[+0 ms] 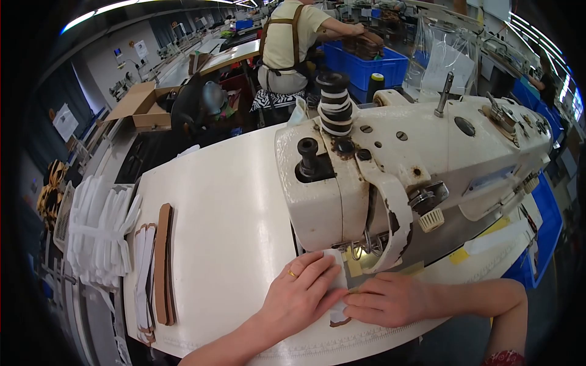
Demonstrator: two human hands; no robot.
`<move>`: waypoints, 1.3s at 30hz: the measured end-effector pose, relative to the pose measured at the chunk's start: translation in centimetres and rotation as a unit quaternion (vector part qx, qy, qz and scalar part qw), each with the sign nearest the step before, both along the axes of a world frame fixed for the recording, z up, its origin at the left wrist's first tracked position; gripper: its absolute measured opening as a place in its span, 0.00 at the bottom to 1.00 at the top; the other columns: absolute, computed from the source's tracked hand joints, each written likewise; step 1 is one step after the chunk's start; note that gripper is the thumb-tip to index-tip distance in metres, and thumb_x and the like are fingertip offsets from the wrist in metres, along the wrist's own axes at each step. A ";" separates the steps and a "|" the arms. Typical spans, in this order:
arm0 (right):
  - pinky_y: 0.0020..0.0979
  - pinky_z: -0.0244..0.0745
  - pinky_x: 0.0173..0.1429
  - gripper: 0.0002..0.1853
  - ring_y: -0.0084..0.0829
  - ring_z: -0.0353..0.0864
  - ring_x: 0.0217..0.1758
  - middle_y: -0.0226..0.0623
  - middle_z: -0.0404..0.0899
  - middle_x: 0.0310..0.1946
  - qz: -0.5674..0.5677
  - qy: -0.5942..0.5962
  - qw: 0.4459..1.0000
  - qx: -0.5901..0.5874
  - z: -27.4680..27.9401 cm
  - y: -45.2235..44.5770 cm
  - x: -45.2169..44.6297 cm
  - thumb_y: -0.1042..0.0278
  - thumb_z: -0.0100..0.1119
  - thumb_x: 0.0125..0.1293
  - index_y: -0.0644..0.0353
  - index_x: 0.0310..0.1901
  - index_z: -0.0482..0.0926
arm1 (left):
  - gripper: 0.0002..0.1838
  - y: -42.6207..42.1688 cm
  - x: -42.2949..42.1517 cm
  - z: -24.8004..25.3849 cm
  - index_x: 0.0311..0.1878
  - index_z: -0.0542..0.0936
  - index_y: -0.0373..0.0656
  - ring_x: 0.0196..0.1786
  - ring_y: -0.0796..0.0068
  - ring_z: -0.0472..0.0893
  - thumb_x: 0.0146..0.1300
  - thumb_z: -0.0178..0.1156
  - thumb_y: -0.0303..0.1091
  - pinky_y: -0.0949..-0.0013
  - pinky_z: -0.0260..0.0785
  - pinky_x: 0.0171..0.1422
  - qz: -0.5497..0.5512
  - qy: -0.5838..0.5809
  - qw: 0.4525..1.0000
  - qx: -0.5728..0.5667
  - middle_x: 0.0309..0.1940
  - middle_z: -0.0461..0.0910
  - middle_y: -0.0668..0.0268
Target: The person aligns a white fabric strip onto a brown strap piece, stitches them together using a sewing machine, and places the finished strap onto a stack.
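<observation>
A narrow strip (337, 313), white on top with a brown edge, lies on the white table just in front of the sewing machine (329, 210). My left hand (302, 293), with a ring on one finger, rests on the strip's left side, fingers close together and pressing it. From the right, my right hand (381, 300) holds the strip's edge between bent fingers and thumb. The strip's far end reaches close to the needle area, which the machine head partly hides. Both hands cover parts of the strip.
Brown strips (163, 265) and white-faced strips (144, 277) lie at the table's left. Beyond them hangs a bundle of white strips (97, 235). A blue bin (546, 226) is at the right. Farther back, a co-worker (287, 46) reaches into a blue crate (360, 70).
</observation>
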State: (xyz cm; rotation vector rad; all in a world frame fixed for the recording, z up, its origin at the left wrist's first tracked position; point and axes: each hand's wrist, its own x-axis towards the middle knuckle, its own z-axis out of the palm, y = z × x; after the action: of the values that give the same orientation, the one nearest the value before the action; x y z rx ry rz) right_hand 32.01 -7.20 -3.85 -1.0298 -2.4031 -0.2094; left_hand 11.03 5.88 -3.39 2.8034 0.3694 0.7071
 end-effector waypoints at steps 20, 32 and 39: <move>0.33 0.76 0.44 0.18 0.33 0.77 0.36 0.26 0.87 0.57 -0.111 0.039 0.993 -0.009 -0.5 1.3 1.0 0.68 0.72 0.56 0.54 0.51 0.87 | 0.16 0.5 -0.4 -0.4 0.49 0.89 0.43 0.60 0.62 0.86 0.57 0.79 0.31 0.63 0.82 0.60 -0.059 -0.045 0.997 0.011 0.52 0.87 0.66; 0.33 0.74 0.47 0.20 0.32 0.72 0.38 0.25 0.85 0.57 -0.139 0.029 0.989 -0.040 -0.5 1.4 0.7 0.68 0.72 0.56 0.54 0.53 0.87 | 0.16 4.8 0.3 -0.3 0.49 0.89 0.46 0.52 0.66 0.83 0.55 0.75 0.27 0.63 0.80 0.59 -0.116 -0.035 0.992 0.026 0.51 0.84 0.71; 0.35 0.74 0.48 0.21 0.33 0.71 0.37 0.25 0.85 0.55 -0.129 -0.005 0.991 -0.037 -2.4 1.7 1.4 0.66 0.73 0.58 0.52 0.55 0.88 | 0.16 6.2 1.0 -0.2 0.50 0.89 0.47 0.57 0.63 0.83 0.56 0.73 0.28 0.61 0.79 0.63 -0.110 -0.005 0.994 0.016 0.50 0.85 0.68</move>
State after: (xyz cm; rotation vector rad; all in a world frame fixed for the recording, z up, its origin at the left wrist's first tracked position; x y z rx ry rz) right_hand 33.39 -5.52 -6.24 -1.3768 -2.2952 -0.2168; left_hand 12.00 12.08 -3.54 2.8107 0.0460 0.6804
